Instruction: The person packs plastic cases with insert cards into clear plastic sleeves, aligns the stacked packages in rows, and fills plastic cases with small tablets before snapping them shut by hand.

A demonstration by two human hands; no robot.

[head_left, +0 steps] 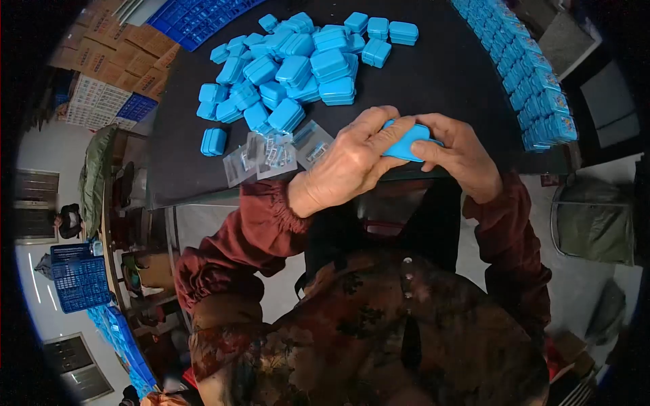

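Observation:
Both hands meet over the near edge of the black table, closed around one small blue plastic case (406, 143). My left hand (355, 157) lies across its left end, fingers over the top. My right hand (457, 150) grips the right end, with the thumb pressed on the near side. Fingers cover much of the case, so I cannot tell whether its lid is fully closed. Left of my left hand lie clear plastic packets (276, 154) with small pieces inside. Beyond them is a heap of similar blue cases (294, 71).
Stacked rows of blue packed items (542, 101) line the table's right edge. A blue crate (196, 20) stands at the far left, near cardboard boxes (108, 57). A single blue case (213, 142) lies apart on the black tabletop (183, 169).

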